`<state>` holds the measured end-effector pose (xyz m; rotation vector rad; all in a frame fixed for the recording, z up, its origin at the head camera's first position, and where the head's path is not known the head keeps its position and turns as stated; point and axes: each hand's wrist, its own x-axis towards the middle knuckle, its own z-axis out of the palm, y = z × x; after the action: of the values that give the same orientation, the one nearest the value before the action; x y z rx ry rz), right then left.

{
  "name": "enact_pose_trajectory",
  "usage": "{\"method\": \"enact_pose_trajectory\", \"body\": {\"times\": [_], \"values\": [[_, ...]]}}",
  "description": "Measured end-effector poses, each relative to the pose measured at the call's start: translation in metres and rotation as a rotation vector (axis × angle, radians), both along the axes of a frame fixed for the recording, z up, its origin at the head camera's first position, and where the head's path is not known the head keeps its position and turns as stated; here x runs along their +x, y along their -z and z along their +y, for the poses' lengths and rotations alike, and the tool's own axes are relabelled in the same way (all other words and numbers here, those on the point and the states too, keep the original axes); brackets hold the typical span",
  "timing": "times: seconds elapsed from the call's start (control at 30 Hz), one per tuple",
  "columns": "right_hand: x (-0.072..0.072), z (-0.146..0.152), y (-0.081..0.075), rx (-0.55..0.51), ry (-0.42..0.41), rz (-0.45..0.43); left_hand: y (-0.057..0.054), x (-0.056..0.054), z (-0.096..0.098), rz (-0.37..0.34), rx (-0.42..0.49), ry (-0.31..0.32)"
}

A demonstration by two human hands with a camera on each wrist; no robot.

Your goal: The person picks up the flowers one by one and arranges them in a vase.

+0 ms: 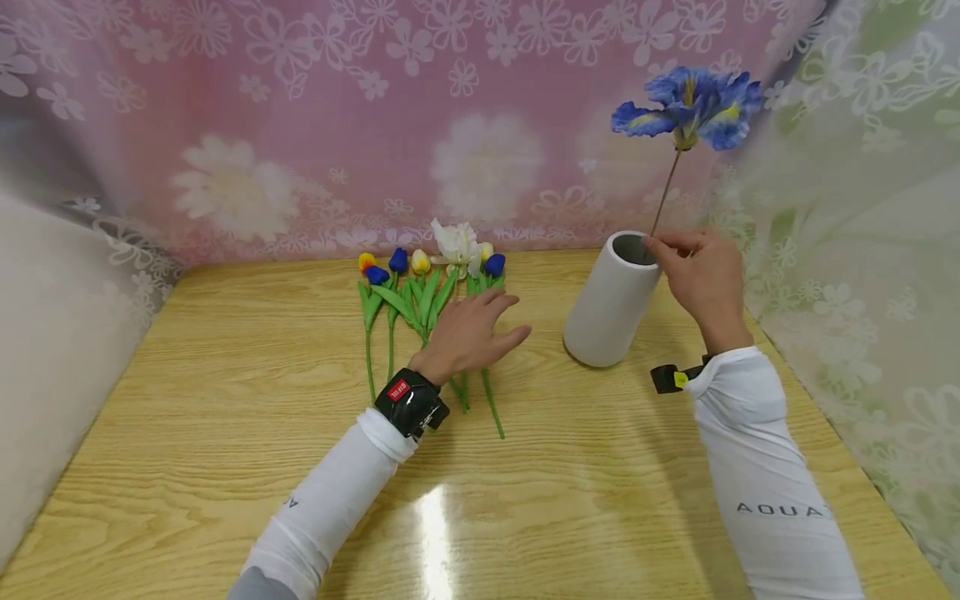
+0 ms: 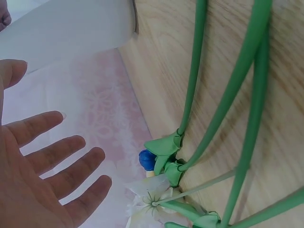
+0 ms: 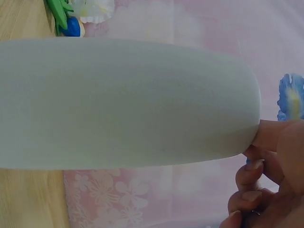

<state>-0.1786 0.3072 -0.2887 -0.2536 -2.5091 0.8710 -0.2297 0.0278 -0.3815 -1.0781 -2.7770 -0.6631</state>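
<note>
A blue iris (image 1: 687, 107) with yellow markings stands on a thin stem that runs down into the mouth of a white vase (image 1: 604, 321). At the rim, my right hand (image 1: 701, 279) pinches this stem between thumb and fingers; the part inside the vase is hidden. My left hand (image 1: 468, 333) hovers over the green stems of several artificial flowers, its fingers spread and holding nothing. Beneath and beyond it lie a white iris (image 1: 456, 246), blue tulips (image 1: 398, 260), an orange-yellow tulip (image 1: 366, 262) and a cream tulip (image 1: 421, 262). In the left wrist view, the palm and separated fingers (image 2: 85, 164) show beside the stems.
The wooden table (image 1: 225, 467) reaches back to a pink floral curtain (image 1: 337, 125). A pale floral cloth (image 1: 862, 250) hangs along the right side. To the left is a white surface (image 1: 52, 350).
</note>
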Motion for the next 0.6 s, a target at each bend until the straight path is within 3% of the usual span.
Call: {"method": "enact_pose_trajectory", "body": {"times": [0.47, 0.6], "values": [[0.018, -0.009, -0.001, 0.024, 0.067, 0.048, 0.003, 0.001, -0.013, -0.002, 0.01, -0.018], [0.026, -0.015, 0.0, -0.003, 0.042, 0.064, 0.003, -0.001, -0.017, 0.005, -0.011, -0.026]]}}
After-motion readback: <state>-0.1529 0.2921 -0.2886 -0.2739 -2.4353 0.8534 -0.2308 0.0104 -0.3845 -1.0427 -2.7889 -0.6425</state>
